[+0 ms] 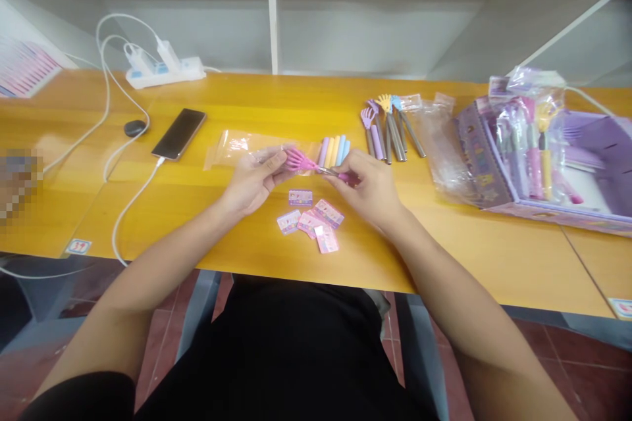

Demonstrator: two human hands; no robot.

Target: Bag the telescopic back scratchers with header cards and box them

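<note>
My right hand [368,185] grips the handle end of a pink hand-shaped back scratcher [302,162], claw end pointing left. My left hand [254,177] holds a clear plastic sleeve [232,145] at its mouth, with the pink claw right at the fingertips. Just beyond the hands lie several pastel handles [334,150] side by side. Several small pink and purple label cards [311,218] lie on the yellow table [276,99] under my hands. More scratchers with metal shafts [390,128] lie in a bunch further back to the right.
A purple display box [548,151] with bagged scratchers stands at right, loose clear bags [439,138] beside it. At left lie a phone [179,133] on a white cable, a dark earbud case [135,127] and a power strip [162,70]. White shelving stands behind.
</note>
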